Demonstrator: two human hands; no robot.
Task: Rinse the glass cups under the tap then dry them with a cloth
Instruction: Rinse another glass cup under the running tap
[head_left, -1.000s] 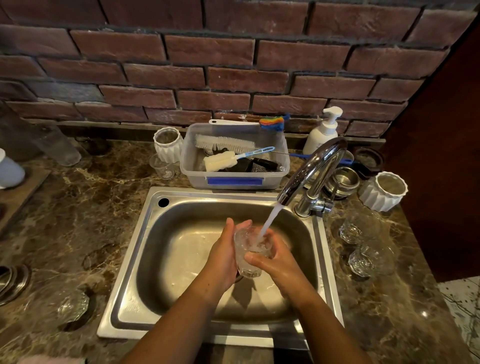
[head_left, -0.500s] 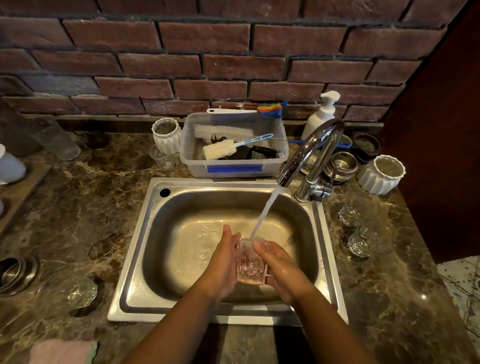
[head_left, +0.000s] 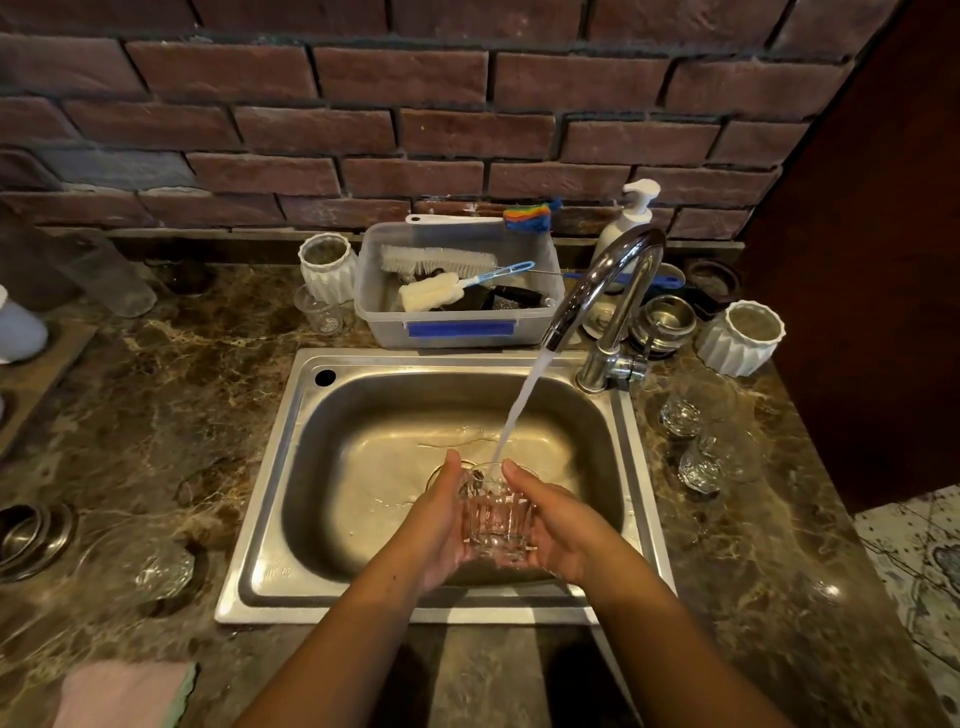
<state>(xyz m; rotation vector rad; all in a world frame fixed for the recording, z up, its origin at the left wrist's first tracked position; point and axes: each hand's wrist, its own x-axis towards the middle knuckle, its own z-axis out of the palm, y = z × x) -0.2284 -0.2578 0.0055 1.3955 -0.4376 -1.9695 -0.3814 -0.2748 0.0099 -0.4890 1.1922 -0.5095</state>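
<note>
Glass cup (head_left: 496, 519): over steel sink (head_left: 270, 499), cupped between left hand (head_left: 434, 525) and right hand (head_left: 563, 525), fingers curled around both sides, rim under stream from tap (head_left: 605, 291). Two more glasses (head_left: 691, 441) on tabletop (head_left: 156, 415) right of sink. Pink cloth (head_left: 122, 693) at near left.

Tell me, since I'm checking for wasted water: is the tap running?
Yes: a stream pours from the tap into the held glass cup.

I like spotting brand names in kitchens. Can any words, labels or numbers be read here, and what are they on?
Nothing can be read.
Sink: a faint stamped mark on the front left rim, too blurred to read.
Plastic tub: a blue label, with no visible text.
Soap pump bottle: no lettering visible.
</note>
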